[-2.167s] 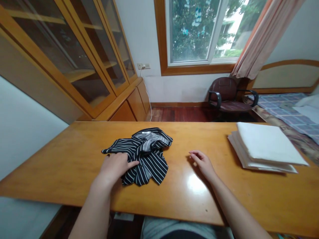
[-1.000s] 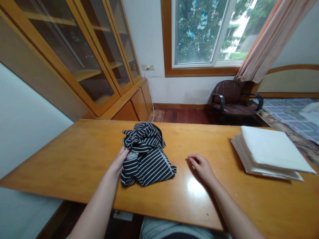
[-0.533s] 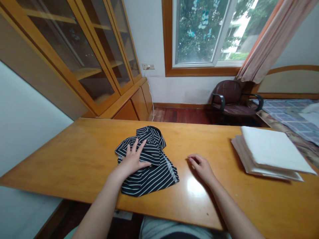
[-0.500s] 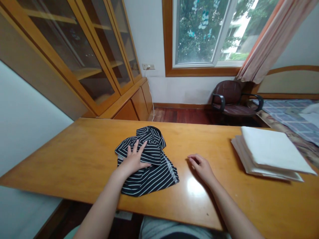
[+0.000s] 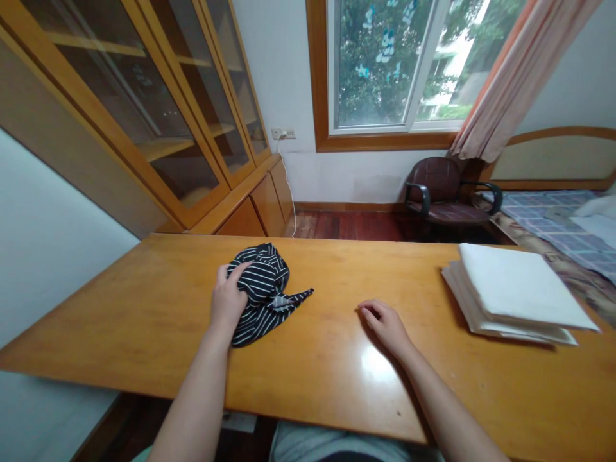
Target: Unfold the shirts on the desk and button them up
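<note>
A crumpled black garment with white stripes [image 5: 262, 279] lies bunched on the wooden table [image 5: 158, 321]. My left hand [image 5: 231, 298] grips it from its left side, with fingers bent over the bundle and partly sunk in the fabric. One pointed end of the cloth sticks out to the right. My right hand [image 5: 385, 324] rests on the table to the right of the garment, apart from it. Its fingers are loosely curled together, and nothing shows in them.
A stack of white folded, padded-looking sheets [image 5: 524, 289] stands at the table's right. Beyond the far edge are a glass-door cabinet [image 5: 183, 128], a dark armchair [image 5: 437, 192] and a bed [image 5: 558, 218]. A white cord [image 5: 287, 173] hangs from the wall socket.
My left hand has gone from lying spread on the garment to gripping it. The cloth has bunched up smaller and shifted left. My right hand has stayed in place.
</note>
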A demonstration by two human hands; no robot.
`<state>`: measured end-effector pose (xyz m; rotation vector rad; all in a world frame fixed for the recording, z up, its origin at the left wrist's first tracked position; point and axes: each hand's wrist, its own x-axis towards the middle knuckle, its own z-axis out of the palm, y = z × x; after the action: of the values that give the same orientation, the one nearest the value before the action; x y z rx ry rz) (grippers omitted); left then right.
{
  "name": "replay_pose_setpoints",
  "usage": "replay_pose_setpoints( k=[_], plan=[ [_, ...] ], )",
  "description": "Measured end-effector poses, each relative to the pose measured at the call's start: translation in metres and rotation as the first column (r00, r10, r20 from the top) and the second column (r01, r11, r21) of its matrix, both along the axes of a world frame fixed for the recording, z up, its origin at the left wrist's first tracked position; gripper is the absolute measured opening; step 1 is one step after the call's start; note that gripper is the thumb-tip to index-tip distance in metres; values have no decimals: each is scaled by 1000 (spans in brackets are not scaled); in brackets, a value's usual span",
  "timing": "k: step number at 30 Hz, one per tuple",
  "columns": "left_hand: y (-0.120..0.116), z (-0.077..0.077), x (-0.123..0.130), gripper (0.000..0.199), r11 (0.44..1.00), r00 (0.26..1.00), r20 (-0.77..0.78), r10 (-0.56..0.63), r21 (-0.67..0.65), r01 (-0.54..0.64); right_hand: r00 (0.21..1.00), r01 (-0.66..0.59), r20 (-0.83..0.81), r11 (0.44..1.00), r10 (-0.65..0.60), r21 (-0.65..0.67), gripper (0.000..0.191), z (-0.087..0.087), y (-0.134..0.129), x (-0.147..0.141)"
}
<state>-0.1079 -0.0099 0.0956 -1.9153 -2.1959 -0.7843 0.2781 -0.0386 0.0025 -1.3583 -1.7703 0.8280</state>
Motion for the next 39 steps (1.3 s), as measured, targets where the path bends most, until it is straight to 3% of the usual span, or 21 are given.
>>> replay_pose_setpoints(
  k=[4,7,9,12,16,19,21,24,27,29,32,35,39],
  plan=[
    [-16,59,-26,62,985,993,-91,-79,147,92,1000,-2,13,1000,2,6,26,1,0,-1],
    [-19,91,-42,62,954,939,-199,-281,54,297,1000,-4,20,1000,4,7,26,1,0,-1],
    [-12,95,-45,61,905,876,-233,-423,-65,420,1000,-7,23,1000,7,6,26,1,0,-1],
    [4,66,-31,61,830,806,-216,-551,-245,501,1000,-11,30,1000,10,10,26,0,0,-1],
    [18,-7,15,70,696,738,-87,-669,-421,582,999,-15,46,999,14,30,24,-2,0,-1],
    [16,-40,42,77,692,749,-21,-663,-399,602,998,-18,63,999,15,47,23,-2,0,-2],
    [11,-40,48,85,694,744,13,-668,-349,630,997,-23,75,998,19,55,23,-3,0,-2],
    [-1,-14,47,94,696,731,32,-681,-281,661,995,-32,92,997,26,64,22,-3,-1,-3],
    [-20,14,46,86,725,746,28,-666,-212,655,994,-42,107,997,35,64,23,-4,-1,-3],
    [-33,23,52,75,746,759,-2,-651,-186,639,992,-49,116,997,42,59,23,-3,0,-3],
    [-45,11,71,55,777,779,-101,-618,-223,588,990,-56,129,997,49,58,23,-4,0,-3],
    [-43,-19,86,54,815,798,-201,-569,-267,514,989,-57,139,996,48,62,23,-4,0,-3],
    [-22,-53,74,48,880,844,-278,-459,-272,388,989,-60,141,996,49,71,22,-6,-1,-3]
  ],
)
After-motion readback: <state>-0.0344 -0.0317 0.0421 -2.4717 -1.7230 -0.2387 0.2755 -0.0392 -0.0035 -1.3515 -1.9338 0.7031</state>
